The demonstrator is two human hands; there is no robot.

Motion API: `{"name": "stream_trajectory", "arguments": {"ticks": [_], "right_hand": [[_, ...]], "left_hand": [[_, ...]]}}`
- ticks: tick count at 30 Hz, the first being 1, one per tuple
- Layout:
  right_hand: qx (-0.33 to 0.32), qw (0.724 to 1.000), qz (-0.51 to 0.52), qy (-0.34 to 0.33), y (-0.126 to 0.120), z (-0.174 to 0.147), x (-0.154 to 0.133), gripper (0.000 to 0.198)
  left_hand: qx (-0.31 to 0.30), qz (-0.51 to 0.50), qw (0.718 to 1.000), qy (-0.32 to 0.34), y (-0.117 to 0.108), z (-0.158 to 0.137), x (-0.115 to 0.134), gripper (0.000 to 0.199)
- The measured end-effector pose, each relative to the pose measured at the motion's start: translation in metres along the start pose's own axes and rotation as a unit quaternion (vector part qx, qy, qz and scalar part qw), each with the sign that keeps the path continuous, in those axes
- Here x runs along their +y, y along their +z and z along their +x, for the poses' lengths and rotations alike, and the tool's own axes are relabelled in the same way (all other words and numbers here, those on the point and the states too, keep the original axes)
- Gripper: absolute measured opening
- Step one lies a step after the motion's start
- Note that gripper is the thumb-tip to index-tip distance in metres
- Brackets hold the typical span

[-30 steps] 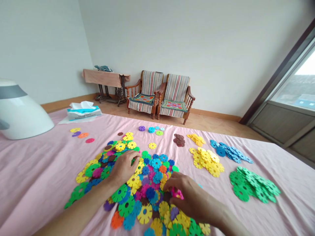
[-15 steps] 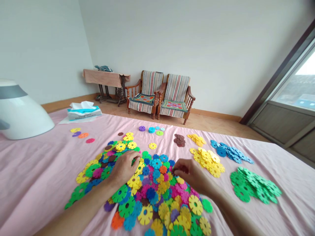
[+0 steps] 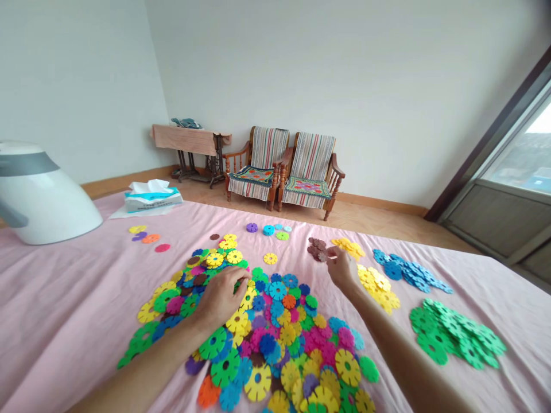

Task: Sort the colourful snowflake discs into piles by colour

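A large mixed pile of notched plastic discs [image 3: 288,332] in many colours spreads over the cloth before me. My left hand [image 3: 221,295] rests low over the pile's left part, its fingers curled and pinched near some green and yellow discs. What its fingertips hold, if anything, is hidden. At the right edge of a small pile of brown discs [image 3: 317,249] is my right hand [image 3: 343,268], thumb and fingers pinched together. Whether a disc is between them I cannot make out. Close by that hand lie yellow discs [image 3: 376,287] and an orange-yellow heap [image 3: 349,248].
Blue discs [image 3: 411,271] and green discs [image 3: 458,332] lie in heaps on the right. Several loose discs sit at the back, including a purple one [image 3: 252,228]. A white kettle [image 3: 51,201] and a tissue box [image 3: 154,198] stand on the left of the pink cloth [image 3: 77,298].
My right hand has moved away from the mixed pile, forward and right, to the brown discs. The left hand stays over the pile. The view has shifted slightly.
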State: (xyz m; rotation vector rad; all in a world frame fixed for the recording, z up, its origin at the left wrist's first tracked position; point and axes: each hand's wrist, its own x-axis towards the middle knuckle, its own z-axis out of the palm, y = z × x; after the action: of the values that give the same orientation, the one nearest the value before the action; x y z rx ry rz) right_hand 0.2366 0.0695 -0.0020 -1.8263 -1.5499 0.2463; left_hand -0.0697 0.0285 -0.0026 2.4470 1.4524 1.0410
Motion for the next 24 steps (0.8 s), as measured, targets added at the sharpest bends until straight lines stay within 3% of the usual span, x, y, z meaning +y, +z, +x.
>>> {"name": "stream_trajectory", "arguments": {"ticks": [5,9,19,22,24], "right_hand": [[-0.118,0.986,0.036,-0.112,0.015,-0.031,-0.03,0.018],[-0.15,0.976,0.048,-0.15,0.023,-0.047,-0.051,0.024],[-0.129,0.978,0.141,-0.089,0.024,-0.055,-0.047,0.019],[-0.139,0.966,0.21,-0.055,0.022,-0.061,-0.043,0.013],[-0.149,0.954,0.256,-0.036,0.018,-0.065,-0.041,0.02]], "left_hand": [[0.001,0.001,1.0,0.006,0.0,-0.001,0.001,0.017],[-0.013,-0.005,1.0,0.011,-0.001,-0.001,0.002,0.016],[-0.022,-0.013,0.999,0.02,-0.001,-0.001,0.002,0.015],[-0.022,-0.011,1.0,0.018,-0.001,-0.001,0.003,0.016],[-0.023,-0.01,1.0,0.018,-0.001,0.0,0.003,0.015]]}}
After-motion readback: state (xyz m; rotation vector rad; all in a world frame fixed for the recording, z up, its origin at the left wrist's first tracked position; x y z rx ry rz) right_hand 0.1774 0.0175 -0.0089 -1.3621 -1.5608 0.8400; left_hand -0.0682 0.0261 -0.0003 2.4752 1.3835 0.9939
